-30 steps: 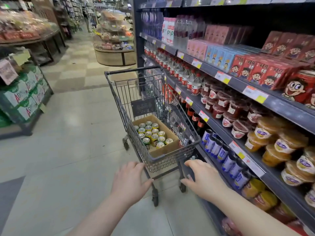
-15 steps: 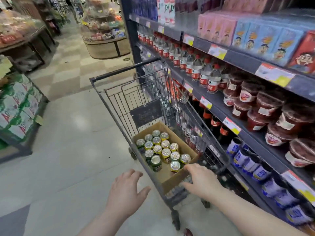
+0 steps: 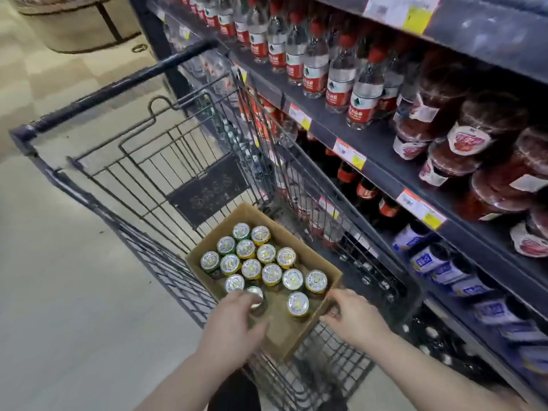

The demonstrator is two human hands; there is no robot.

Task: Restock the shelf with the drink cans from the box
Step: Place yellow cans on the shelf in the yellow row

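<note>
Centre frame, a cardboard box (image 3: 296,333) of drink cans (image 3: 271,272) sits in the shopping cart (image 3: 189,161). The shelf (image 3: 382,149) runs along the right, with water bottles (image 3: 338,81) upper right. At the bottom of the frame, the left hand (image 3: 228,324) covers one can and the right hand (image 3: 355,315) grips the box's near rim.
</note>
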